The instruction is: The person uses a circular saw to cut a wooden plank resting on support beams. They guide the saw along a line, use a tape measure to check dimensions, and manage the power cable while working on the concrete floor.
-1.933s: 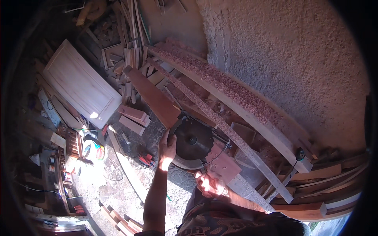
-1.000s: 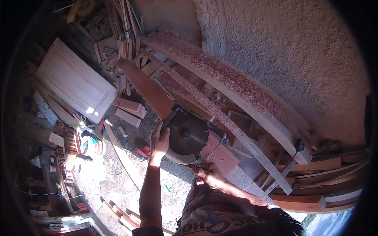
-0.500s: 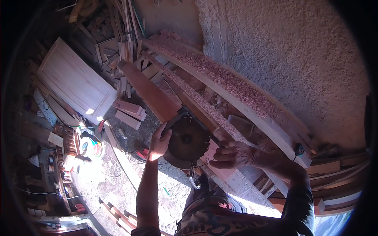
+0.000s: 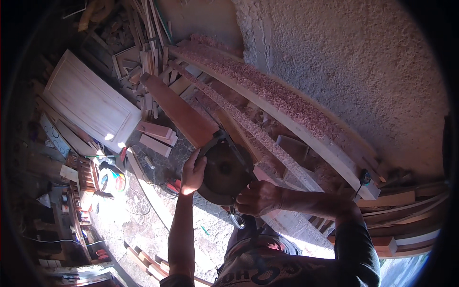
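A circular saw [image 4: 217, 189] with a dark round blade [image 4: 224, 166] is in front of my body, beside the end of a reddish-brown board [image 4: 179, 112]. My left hand [image 4: 192, 173] grips the left rim of its housing, thumb toward the blade. At the blade's lower right edge, my right hand [image 4: 259, 197] is closed, its fingers curled. A long thin dark bar [image 4: 237, 152] runs slantwise across the blade's right side to that hand; whether the fingers hold it is hard to see. Under the saw shows a shiny curved metal part [image 4: 236, 220].
Pinkish shavings [image 4: 267, 88] cover a long beam [image 4: 306, 134] along the rough wall [image 4: 344, 62]. Wood offcuts [image 4: 143, 67] are heaped at the back. At left lean a pale panel door [image 4: 93, 98] and, lower, a bucket [image 4: 112, 181]. Boards [image 4: 401, 205] lie stacked at right.
My right hand has moved left and slightly down, closer to the blade's lower edge. The thin bar has shifted left over the blade, hiding its teeth. My left hand keeps its hold.
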{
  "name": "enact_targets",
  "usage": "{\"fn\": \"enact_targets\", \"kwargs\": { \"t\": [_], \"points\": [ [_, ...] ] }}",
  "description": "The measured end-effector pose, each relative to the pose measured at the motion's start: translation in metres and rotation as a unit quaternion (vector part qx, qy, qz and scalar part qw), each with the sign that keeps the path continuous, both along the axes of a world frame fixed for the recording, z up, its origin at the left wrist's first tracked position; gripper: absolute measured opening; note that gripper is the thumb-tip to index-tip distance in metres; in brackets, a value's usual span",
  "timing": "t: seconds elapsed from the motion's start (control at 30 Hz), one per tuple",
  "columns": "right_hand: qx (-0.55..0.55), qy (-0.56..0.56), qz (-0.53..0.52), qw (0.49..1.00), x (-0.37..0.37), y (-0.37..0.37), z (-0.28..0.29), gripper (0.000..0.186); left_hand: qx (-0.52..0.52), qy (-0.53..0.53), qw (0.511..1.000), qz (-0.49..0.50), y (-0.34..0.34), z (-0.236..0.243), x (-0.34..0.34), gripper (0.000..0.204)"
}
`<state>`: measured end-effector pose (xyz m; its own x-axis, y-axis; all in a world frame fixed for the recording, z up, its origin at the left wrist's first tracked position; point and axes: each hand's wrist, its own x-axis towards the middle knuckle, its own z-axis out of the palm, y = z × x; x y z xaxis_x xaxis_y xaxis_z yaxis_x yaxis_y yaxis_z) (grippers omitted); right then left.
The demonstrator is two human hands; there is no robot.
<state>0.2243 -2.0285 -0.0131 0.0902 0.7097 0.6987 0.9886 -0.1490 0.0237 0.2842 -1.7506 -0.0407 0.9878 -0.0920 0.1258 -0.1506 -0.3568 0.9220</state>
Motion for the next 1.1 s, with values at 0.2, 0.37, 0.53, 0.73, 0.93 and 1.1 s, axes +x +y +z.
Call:
{"fn": "enact_targets", "kwargs": {
  "t": [0.2, 0.37, 0.53, 0.73, 0.93, 1.1],
  "points": [
    [-0.010, 0.020, -0.049, 0.999, -0.008, 0.005, -0.001, 0.016, -0.003, 0.012, 1.000, 0.001, -0.011, 0.012, -0.002, 0.040],
    [-0.015, 0.033, -0.051, 0.998, -0.011, 0.012, 0.002, 0.017, 0.006, -0.006, 1.000, 0.014, -0.006, 0.005, -0.005, 0.040],
    [0.008, 0.043, -0.047, 0.998, -0.008, 0.013, 0.002, 0.018, 0.005, -0.021, 0.999, 0.033, -0.003, -0.003, -0.009, 0.041],
    [0.044, 0.042, -0.046, 0.997, -0.007, 0.012, 0.003, 0.020, 0.008, -0.009, 0.999, 0.039, -0.006, -0.005, -0.007, 0.042],
    [0.028, 0.041, -0.039, 0.998, -0.008, 0.015, 0.006, 0.021, 0.022, -0.023, 0.998, 0.047, -0.001, -0.008, -0.009, 0.042],
    [0.018, 0.045, -0.041, 0.998, -0.009, 0.010, 0.003, 0.022, 0.009, -0.016, 0.999, 0.041, -0.011, 0.003, -0.011, 0.038]
  ]
}}
